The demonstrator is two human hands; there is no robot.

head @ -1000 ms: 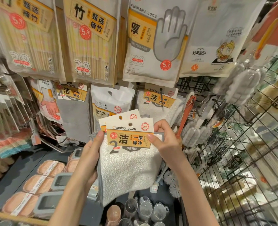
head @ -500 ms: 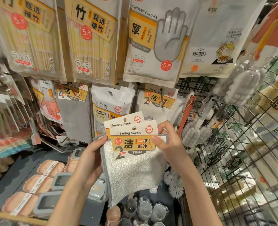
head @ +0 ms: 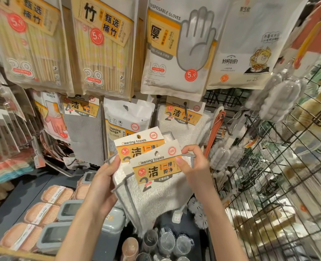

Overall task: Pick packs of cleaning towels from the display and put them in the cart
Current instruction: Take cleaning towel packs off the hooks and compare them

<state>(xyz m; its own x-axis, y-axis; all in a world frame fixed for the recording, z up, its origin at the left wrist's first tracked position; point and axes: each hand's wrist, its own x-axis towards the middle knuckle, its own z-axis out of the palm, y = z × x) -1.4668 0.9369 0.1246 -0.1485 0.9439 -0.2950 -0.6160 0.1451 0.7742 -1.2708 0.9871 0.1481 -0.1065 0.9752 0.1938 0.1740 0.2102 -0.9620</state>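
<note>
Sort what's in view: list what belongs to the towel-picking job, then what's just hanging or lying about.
Job:
front cleaning towels pack, gripped by the right hand
second pack behind it, held by the left hand
hanging towel pack still on the display

Not the job:
disposable gloves bag
chopstick packs
cleaning sponge bag
orange brush
</note>
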